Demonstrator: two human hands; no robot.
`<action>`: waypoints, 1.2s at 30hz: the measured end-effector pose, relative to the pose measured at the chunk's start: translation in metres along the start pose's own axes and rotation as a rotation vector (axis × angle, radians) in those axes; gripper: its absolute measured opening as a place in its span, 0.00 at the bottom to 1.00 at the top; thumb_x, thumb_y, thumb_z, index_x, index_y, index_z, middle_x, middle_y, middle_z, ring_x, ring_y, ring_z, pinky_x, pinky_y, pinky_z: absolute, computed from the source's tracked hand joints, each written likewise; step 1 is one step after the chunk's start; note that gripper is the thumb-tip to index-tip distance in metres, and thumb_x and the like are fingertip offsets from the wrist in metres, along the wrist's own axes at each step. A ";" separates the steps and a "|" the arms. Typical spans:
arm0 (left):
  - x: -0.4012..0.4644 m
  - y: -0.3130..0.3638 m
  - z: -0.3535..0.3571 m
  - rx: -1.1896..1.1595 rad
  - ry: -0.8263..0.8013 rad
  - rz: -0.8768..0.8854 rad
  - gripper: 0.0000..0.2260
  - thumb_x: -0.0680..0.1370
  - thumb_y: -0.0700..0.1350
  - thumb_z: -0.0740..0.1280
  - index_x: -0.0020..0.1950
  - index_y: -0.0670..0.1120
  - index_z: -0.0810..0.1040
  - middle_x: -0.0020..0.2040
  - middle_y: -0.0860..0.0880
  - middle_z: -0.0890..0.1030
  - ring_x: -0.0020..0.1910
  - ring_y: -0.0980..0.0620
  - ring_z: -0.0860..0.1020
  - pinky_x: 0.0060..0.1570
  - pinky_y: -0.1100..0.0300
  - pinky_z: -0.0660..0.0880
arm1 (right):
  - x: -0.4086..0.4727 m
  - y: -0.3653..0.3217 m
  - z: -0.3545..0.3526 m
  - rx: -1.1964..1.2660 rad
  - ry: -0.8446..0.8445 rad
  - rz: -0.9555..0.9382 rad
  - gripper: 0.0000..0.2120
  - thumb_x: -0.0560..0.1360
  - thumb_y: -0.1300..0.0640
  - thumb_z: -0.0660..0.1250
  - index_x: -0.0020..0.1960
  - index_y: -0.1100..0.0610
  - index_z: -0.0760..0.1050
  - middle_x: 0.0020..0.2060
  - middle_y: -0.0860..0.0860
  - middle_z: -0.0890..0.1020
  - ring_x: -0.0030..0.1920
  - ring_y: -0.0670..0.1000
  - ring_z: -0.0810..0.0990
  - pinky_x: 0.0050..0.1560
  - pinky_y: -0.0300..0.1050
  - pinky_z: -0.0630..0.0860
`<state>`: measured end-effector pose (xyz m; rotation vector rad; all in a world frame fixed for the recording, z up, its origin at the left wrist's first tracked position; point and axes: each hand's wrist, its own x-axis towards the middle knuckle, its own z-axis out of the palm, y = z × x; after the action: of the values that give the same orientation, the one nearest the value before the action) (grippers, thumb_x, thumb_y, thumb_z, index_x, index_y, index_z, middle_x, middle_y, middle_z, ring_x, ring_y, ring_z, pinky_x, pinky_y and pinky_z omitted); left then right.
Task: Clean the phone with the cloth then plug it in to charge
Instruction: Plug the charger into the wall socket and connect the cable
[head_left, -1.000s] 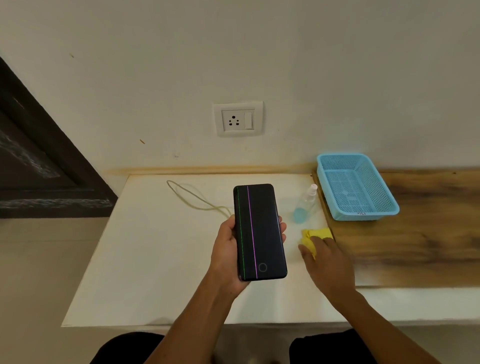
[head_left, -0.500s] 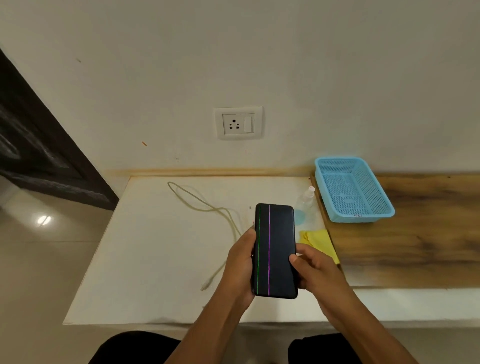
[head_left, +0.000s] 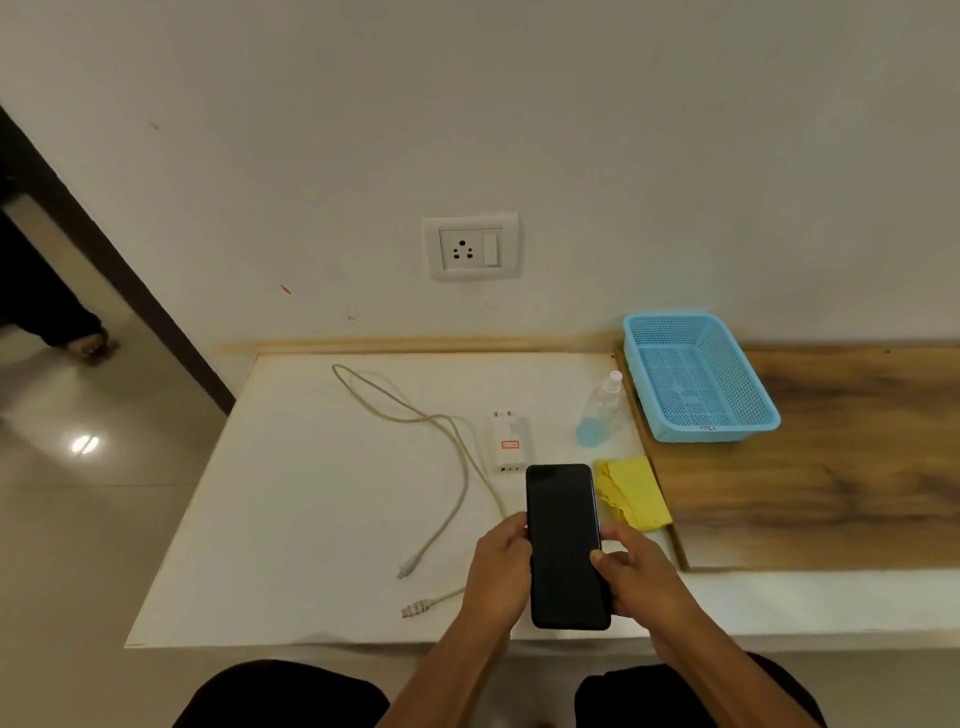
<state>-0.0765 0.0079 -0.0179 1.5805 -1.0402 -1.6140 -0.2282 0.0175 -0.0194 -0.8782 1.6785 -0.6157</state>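
You hold the phone (head_left: 566, 545) in both hands above the desk (head_left: 311, 519), its long axis pointing away from you, and the cloth (head_left: 631, 491) lies just beyond your right hand (head_left: 636, 577), the nearer one, not your left hand (head_left: 496, 571).

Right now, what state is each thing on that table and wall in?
Phone: screen dark, held upright-facing in both hands.
Left hand: gripping the phone's left edge.
Right hand: gripping its right edge.
Yellow cloth: crumpled, lying on the table, untouched.
Charger adapter: lying flat, unplugged.
Cable: loose, both ends free.
Wall socket: empty.
Spray bottle: lying down, capped, some blue liquid inside.
Blue basket: empty.
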 end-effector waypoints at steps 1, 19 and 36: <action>0.001 -0.002 0.000 0.014 -0.002 -0.010 0.20 0.78 0.38 0.56 0.42 0.59 0.81 0.47 0.52 0.84 0.48 0.52 0.83 0.54 0.50 0.80 | 0.000 0.001 0.001 -0.014 0.006 0.009 0.08 0.78 0.63 0.59 0.53 0.52 0.72 0.45 0.59 0.82 0.46 0.57 0.83 0.46 0.54 0.82; 0.012 -0.026 0.011 0.181 -0.008 -0.036 0.15 0.81 0.39 0.54 0.49 0.53 0.78 0.49 0.52 0.81 0.48 0.55 0.79 0.46 0.65 0.76 | 0.017 0.011 0.011 -0.432 0.187 0.034 0.08 0.77 0.58 0.63 0.56 0.53 0.72 0.53 0.55 0.81 0.50 0.55 0.80 0.46 0.42 0.74; -0.001 -0.017 0.021 0.260 0.060 -0.049 0.11 0.76 0.37 0.53 0.40 0.50 0.68 0.39 0.50 0.75 0.35 0.53 0.73 0.29 0.65 0.67 | 0.020 0.019 0.019 -0.475 0.310 -0.058 0.08 0.75 0.59 0.66 0.54 0.56 0.76 0.46 0.55 0.83 0.43 0.53 0.80 0.40 0.41 0.74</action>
<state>-0.0957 0.0187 -0.0332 1.8252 -1.2269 -1.4997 -0.2179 0.0132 -0.0511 -1.2173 2.1355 -0.4081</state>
